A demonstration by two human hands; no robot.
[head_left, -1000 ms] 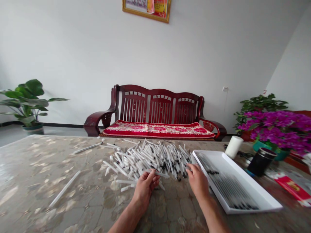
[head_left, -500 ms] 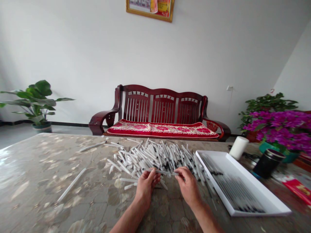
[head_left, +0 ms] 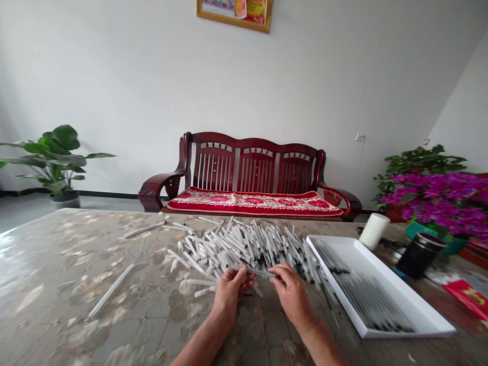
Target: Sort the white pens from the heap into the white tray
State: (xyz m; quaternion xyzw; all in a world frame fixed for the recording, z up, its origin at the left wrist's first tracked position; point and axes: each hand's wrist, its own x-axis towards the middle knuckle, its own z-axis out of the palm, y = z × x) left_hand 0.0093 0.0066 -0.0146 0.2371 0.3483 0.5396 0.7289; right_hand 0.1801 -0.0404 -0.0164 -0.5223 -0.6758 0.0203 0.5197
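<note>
Head view: left hand [head_left: 232, 294] and right hand [head_left: 290, 295] narrowly grip one white tube [head_left: 252, 271] near the tray rim [head_left: 331, 238]

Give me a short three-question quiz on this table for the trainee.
1. True or false: the left hand and the right hand both grip one white pen.
2. Which side of the pen heap is the white tray on: A left, B right, or C far side?
3. Fill in the blank: the flowers beyond the tray are ___.

Key: 1 true; 2 B; 3 purple.
</note>
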